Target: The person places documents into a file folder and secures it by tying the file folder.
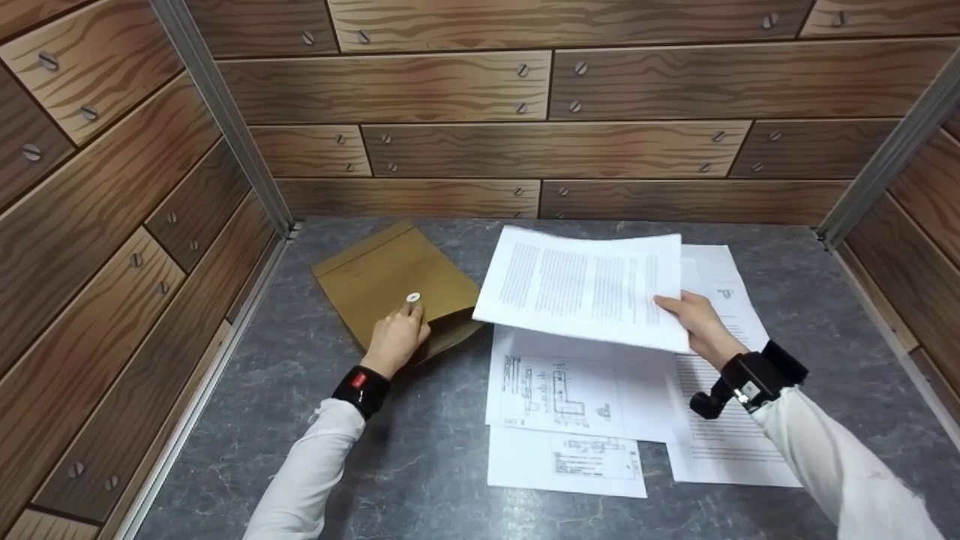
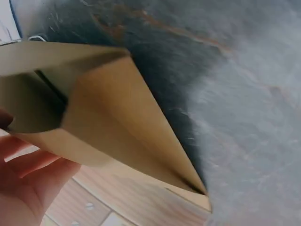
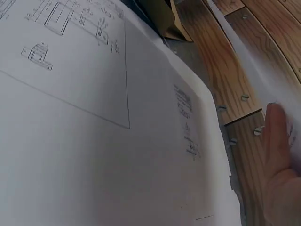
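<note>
My left hand pinches the rim of a brown paper envelope, which lies at an angle on the left of the table. A round white button shows on its upper face. In the left wrist view the envelope's mouth gapes, facing the near right side. My right hand grips the right edge of a text-covered white sheet, held above the other papers. The sheet's left corner overlaps the envelope's mouth in the head view. In the right wrist view, the thumb lies against paper.
Beneath the raised sheet lie papers with technical drawings, one partly covering another. A long printed page lies to the right, under my right wrist. Wood-patterned walls border the grey table at the back and sides.
</note>
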Motion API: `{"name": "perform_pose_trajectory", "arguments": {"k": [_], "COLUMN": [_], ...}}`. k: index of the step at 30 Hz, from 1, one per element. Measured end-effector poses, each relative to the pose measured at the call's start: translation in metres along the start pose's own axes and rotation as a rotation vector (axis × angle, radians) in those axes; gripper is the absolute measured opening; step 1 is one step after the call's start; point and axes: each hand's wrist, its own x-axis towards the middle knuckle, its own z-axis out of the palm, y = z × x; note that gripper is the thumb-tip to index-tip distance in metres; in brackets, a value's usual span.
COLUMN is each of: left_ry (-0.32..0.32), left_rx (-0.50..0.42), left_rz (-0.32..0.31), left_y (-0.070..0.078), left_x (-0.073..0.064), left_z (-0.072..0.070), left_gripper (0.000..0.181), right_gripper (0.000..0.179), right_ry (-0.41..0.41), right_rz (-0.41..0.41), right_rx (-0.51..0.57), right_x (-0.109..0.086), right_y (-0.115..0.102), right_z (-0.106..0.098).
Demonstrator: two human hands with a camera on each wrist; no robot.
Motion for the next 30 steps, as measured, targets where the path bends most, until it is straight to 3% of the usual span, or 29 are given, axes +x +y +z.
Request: {"name": "perform_pose_trajectory", "arguments": {"k": [4, 11, 17, 25, 30], "left_ry": [0.038, 0.056, 0.045, 0.016, 0.05], "left_rx": [0.02, 0.061, 0.08, 0.112, 0.111], "left_rz": [0.01, -0.001, -0.015, -0.01, 0.016], "left_y": [0.009, 0.024, 0.033, 0.04, 0.041], "left_x": [0.008, 0.019, 0.029, 0.033, 0.034], "left_z": [0.0, 0.004, 0.004, 0.007, 0.01], "left_gripper": [0.022, 0.017, 0.02, 0.022, 0.021], "right_gripper": [0.051, 0.019, 0.009, 0.009, 0.008], "right_ry": [0.006, -0.038, -0.106, -0.156, -0.161], "right_rz": [-0.027, -0.074, -0.043, 0.041, 0.055], "right_rx": [-0.042, -0.131, -0.208, -0.249, -0.256], "right_x": [-0.011, -0.027, -0.039, -0.046, -0.047], "right_y": [-0.019, -0.06, -0.093, -0.105, -0.108], "right_z": [0.003, 0.0, -0.001, 0.003, 0.002]}}
